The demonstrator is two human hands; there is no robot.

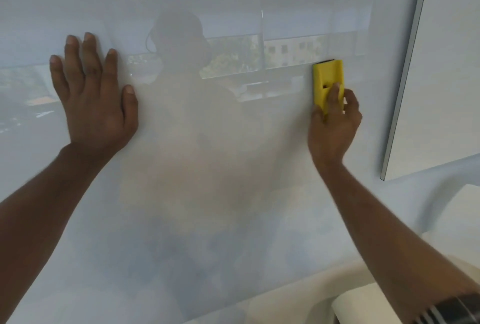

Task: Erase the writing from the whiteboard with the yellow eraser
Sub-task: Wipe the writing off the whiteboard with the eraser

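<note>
A glossy whiteboard (207,194) fills most of the view and reflects ceiling lights, windows and a person. I see no writing on its visible surface. My right hand (333,123) grips the lower end of the yellow eraser (326,79), which stands upright and pressed against the board at the right. A dark felt edge shows at the eraser's top. My left hand (94,98) lies flat on the board at the left, fingers spread, holding nothing.
The board's grey metal edge (407,72) runs diagonally at the right, with a white wall (446,64) beyond it. A white roll-like object (363,305) and a dark ribbed object (452,308) sit at the bottom right.
</note>
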